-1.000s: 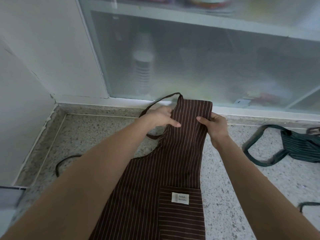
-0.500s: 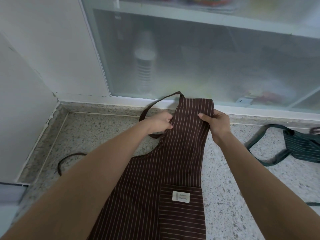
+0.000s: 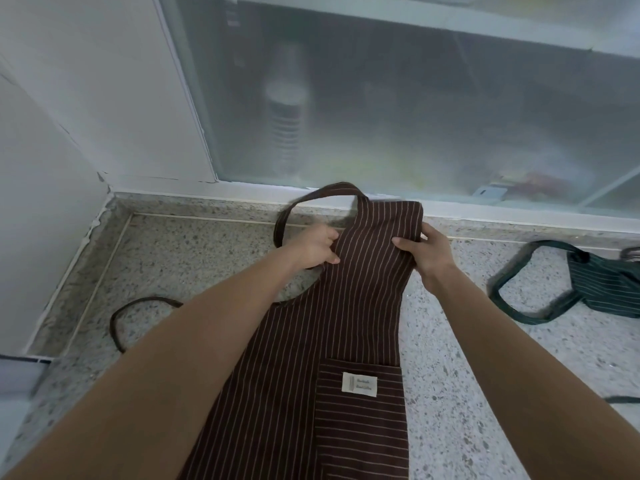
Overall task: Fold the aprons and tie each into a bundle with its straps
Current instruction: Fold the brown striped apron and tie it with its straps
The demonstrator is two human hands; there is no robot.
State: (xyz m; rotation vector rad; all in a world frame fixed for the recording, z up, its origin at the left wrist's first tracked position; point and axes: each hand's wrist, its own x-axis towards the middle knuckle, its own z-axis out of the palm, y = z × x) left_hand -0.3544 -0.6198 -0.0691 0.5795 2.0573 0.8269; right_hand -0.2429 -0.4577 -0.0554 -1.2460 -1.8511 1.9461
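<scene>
A brown pinstriped apron lies lengthwise on the speckled stone counter, folded in half along its length, with a pocket and white label near me. Its neck strap loops up at the far end by the window ledge. My left hand grips the bib's left edge near the strap. The bib's right edge is pinched by my right hand, thumb on top. A brown waist strap curls on the counter to the left, partly hidden by my left forearm.
A dark green striped apron with its looped strap lies at the right edge of the counter. A frosted glass window and white wall stand right behind the counter. A white object sits at the left edge.
My left hand slid from flat on the bib to gripping its left edge. My right hand shifted slightly along the right edge. The apron stays flat.
</scene>
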